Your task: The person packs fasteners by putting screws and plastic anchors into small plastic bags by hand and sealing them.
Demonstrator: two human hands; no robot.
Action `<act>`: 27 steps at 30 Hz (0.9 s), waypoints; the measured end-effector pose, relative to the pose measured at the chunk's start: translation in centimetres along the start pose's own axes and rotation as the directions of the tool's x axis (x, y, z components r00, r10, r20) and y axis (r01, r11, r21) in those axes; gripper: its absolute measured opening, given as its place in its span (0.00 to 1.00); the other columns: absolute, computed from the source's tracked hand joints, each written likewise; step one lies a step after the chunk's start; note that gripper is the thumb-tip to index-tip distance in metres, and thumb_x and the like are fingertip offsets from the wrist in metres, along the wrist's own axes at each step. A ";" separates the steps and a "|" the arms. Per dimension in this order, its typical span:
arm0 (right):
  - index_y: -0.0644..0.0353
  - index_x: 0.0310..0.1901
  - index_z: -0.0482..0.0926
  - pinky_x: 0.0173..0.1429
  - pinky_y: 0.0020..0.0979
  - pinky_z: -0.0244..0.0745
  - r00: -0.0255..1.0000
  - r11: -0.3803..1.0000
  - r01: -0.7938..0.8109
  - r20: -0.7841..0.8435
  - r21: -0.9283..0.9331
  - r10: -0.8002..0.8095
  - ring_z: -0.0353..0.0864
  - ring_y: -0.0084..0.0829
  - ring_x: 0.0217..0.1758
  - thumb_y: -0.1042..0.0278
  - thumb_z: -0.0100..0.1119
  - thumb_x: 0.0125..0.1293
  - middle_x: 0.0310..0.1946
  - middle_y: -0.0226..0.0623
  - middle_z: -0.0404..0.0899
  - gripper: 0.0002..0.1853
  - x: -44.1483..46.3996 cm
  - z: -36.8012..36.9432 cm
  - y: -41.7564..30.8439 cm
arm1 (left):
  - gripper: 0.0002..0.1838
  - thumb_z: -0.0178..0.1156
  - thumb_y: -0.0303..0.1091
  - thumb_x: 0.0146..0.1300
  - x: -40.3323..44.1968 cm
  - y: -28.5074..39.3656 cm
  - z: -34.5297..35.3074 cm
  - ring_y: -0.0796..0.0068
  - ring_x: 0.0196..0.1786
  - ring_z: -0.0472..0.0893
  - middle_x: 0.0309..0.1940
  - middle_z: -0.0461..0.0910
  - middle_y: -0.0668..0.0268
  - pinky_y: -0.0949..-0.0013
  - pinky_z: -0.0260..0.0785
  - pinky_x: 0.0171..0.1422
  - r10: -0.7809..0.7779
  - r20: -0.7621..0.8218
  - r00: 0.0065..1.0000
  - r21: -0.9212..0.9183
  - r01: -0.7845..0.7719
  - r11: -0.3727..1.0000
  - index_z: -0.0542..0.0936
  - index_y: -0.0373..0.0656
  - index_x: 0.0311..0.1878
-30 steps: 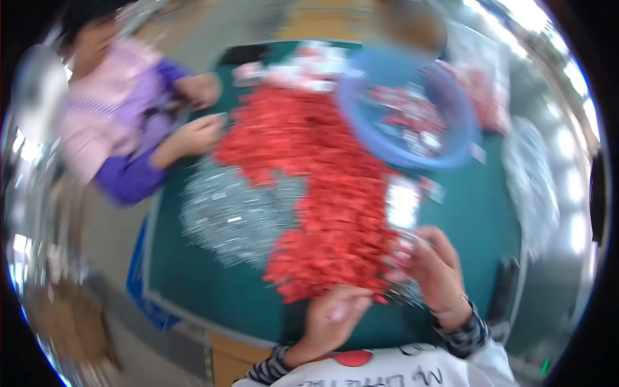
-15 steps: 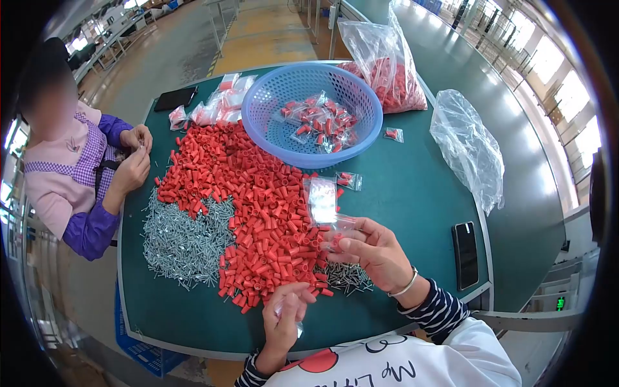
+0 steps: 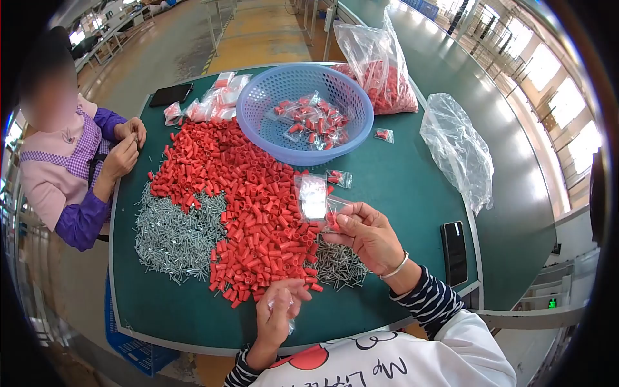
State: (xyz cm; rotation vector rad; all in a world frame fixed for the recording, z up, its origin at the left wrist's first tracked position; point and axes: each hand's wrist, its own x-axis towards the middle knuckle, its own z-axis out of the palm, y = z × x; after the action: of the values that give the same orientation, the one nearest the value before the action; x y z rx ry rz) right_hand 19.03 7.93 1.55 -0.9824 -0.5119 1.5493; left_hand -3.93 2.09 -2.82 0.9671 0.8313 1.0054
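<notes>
My right hand (image 3: 369,240) is closed, pinching a small clear zip bag (image 3: 333,216) with red pieces in it, over the right edge of the heap of red plastic caps (image 3: 258,226). Below and to the left, my left hand (image 3: 276,317) is curled around clear plastic (image 3: 291,324), apparently a small bag, mostly hidden by the fingers. Near my right hand lies a stack of flat clear bags (image 3: 313,197). Just behind it is a filled small bag (image 3: 339,178). Dark screws (image 3: 340,266) lie under my right wrist.
A blue basket (image 3: 258,138) holds several filled bags. Silver screws (image 3: 174,238) are piled at left. A large bag of caps (image 3: 387,90), crumpled plastic (image 3: 458,151) and a phone (image 3: 454,253) lie toward the right. A co-worker (image 3: 71,168) sits at left, hands together.
The small bag in my right hand has tipped more upright. My left hand keeps its hold with little movement. The whole view has shifted slightly.
</notes>
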 end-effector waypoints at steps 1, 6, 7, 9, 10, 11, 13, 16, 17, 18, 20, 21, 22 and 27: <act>0.66 0.48 0.73 0.58 0.38 0.86 1.000 1.000 -0.020 -0.007 0.006 0.020 0.85 0.38 0.53 0.74 0.58 0.73 0.48 0.43 0.82 0.07 0.0 0.0 -0.2 | 0.23 0.47 0.46 0.79 0.0 0.0 0.0 0.82 0.26 0.71 0.35 0.83 0.55 0.80 0.58 0.27 -0.001 0.005 1.000 -0.001 0.001 1.000 0.77 0.32 0.54; 0.67 0.52 0.72 0.63 0.37 0.82 0.999 0.999 -0.032 0.043 0.016 0.031 0.83 0.40 0.57 0.71 0.57 0.74 0.52 0.44 0.80 0.11 1.7 0.4 -2.2 | 0.24 0.48 0.48 0.79 0.1 -0.1 0.0 0.81 0.25 0.72 0.34 0.84 0.53 0.79 0.61 0.28 -0.007 -0.006 1.000 -0.024 0.007 1.000 0.77 0.32 0.55; 0.67 0.54 0.72 0.64 0.37 0.81 0.997 0.999 0.016 0.076 0.040 -0.019 0.83 0.40 0.58 0.71 0.57 0.74 0.53 0.44 0.79 0.12 2.8 0.9 -3.6 | 0.24 0.48 0.48 0.79 0.1 -0.3 0.0 0.81 0.25 0.72 0.34 0.84 0.52 0.79 0.62 0.28 -0.006 -0.001 1.000 -0.032 0.006 0.999 0.76 0.32 0.55; 0.68 0.58 0.70 0.67 0.38 0.78 0.978 0.984 0.136 0.142 0.118 -0.153 0.81 0.39 0.60 0.70 0.56 0.74 0.54 0.45 0.79 0.16 4.6 1.3 -6.3 | 0.24 0.48 0.48 0.79 0.1 -0.3 0.2 0.81 0.24 0.72 0.34 0.84 0.51 0.79 0.63 0.28 -0.010 0.004 1.000 -0.030 0.010 0.999 0.76 0.32 0.54; 0.70 0.60 0.70 0.68 0.40 0.76 0.955 0.964 0.205 0.179 0.170 -0.235 0.80 0.39 0.62 0.69 0.56 0.75 0.55 0.46 0.79 0.19 5.7 1.4 -7.8 | 0.24 0.48 0.48 0.79 0.1 -0.3 0.3 0.80 0.24 0.72 0.34 0.84 0.50 0.78 0.63 0.28 -0.010 0.001 1.000 -0.031 0.010 0.999 0.76 0.32 0.53; 0.72 0.63 0.69 0.70 0.41 0.74 0.924 0.938 0.268 0.216 0.222 -0.315 0.79 0.39 0.63 0.68 0.56 0.75 0.56 0.47 0.79 0.21 6.1 1.4 -8.6 | 0.24 0.48 0.48 0.79 0.1 -0.4 0.3 0.80 0.24 0.72 0.34 0.84 0.50 0.78 0.63 0.28 -0.024 -0.004 1.000 -0.033 0.024 0.999 0.76 0.32 0.52; 0.70 0.61 0.71 0.69 0.40 0.73 0.909 0.912 0.410 0.076 0.016 -0.410 0.80 0.37 0.62 0.67 0.58 0.73 0.56 0.45 0.80 0.20 5.1 1.6 -7.8 | 0.23 0.48 0.48 0.79 0.2 -0.5 0.3 0.80 0.24 0.73 0.34 0.83 0.50 0.78 0.63 0.27 -0.044 -0.022 0.999 -0.038 0.043 0.998 0.76 0.33 0.49; 0.65 0.52 0.79 0.58 0.34 0.77 0.908 0.841 0.418 0.157 -0.344 -0.388 0.83 0.31 0.51 0.68 0.63 0.70 0.46 0.34 0.83 0.13 1.8 0.5 -4.0 | 0.22 0.47 0.49 0.79 0.5 -0.8 0.4 0.80 0.24 0.74 0.36 0.83 0.52 0.79 0.63 0.27 0.059 -0.050 0.997 -0.043 -0.061 0.997 0.75 0.35 0.47; 0.63 0.49 0.81 0.56 0.32 0.77 0.926 0.777 0.372 0.256 -0.508 -0.276 0.83 0.29 0.49 0.69 0.65 0.68 0.43 0.34 0.84 0.11 0.2 0.2 -2.4 | 0.21 0.46 0.48 0.80 0.6 -0.6 0.9 0.81 0.24 0.73 0.37 0.83 0.53 0.79 0.62 0.27 0.058 -0.090 0.994 -0.051 -0.062 0.997 0.74 0.36 0.49; 0.61 0.45 0.83 0.53 0.31 0.78 0.933 0.677 0.338 0.327 -0.654 -0.150 0.83 0.28 0.46 0.69 0.66 0.67 0.41 0.34 0.84 0.09 -1.5 -0.1 -0.8 | 0.20 0.45 0.47 0.80 0.7 -0.3 1.8 0.82 0.25 0.73 0.39 0.83 0.55 0.79 0.62 0.27 0.054 -0.125 0.991 -0.057 -0.062 0.996 0.73 0.36 0.50; 0.62 0.39 0.84 0.49 0.34 0.78 0.850 0.566 0.499 0.497 -0.656 -0.174 0.84 0.36 0.41 0.70 0.69 0.62 0.36 0.41 0.84 0.07 -4.1 0.8 1.9 | 0.20 0.43 0.46 0.81 0.7 -0.7 2.3 0.81 0.32 0.78 0.47 0.81 0.56 0.79 0.66 0.30 0.060 -0.095 0.994 -0.016 -0.062 0.998 0.70 0.37 0.57; 0.62 0.40 0.84 0.47 0.37 0.77 0.817 0.483 0.558 0.548 -0.675 -0.178 0.83 0.42 0.40 0.69 0.68 0.60 0.35 0.42 0.82 0.09 -4.8 1.0 3.1 | 0.20 0.43 0.46 0.81 0.6 -1.0 2.8 0.80 0.35 0.79 0.49 0.80 0.57 0.79 0.68 0.32 0.070 -0.088 0.994 -0.004 -0.070 0.998 0.70 0.37 0.58; 0.61 0.41 0.83 0.46 0.38 0.77 0.809 0.424 0.581 0.548 -0.695 -0.210 0.82 0.43 0.40 0.68 0.68 0.60 0.35 0.41 0.81 0.09 -5.3 1.1 3.7 | 0.21 0.43 0.47 0.81 0.6 -1.2 3.5 0.79 0.39 0.80 0.51 0.79 0.57 0.78 0.70 0.33 0.080 -0.079 0.994 0.008 -0.080 0.997 0.70 0.37 0.59; 0.60 0.42 0.82 0.44 0.40 0.78 0.805 0.305 0.591 0.569 -0.747 -0.165 0.82 0.45 0.40 0.66 0.67 0.60 0.36 0.41 0.80 0.11 -5.7 0.6 3.4 | 0.22 0.44 0.47 0.81 0.6 -2.5 3.0 0.75 0.48 0.81 0.57 0.75 0.58 0.76 0.76 0.40 0.143 0.018 0.990 0.214 -0.144 0.966 0.73 0.36 0.58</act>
State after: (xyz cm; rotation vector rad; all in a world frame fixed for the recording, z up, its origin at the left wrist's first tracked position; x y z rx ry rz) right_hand 16.42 1.81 1.00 -1.1872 -1.9321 0.8943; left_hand -0.28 1.29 -4.11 1.2278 0.8905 1.0520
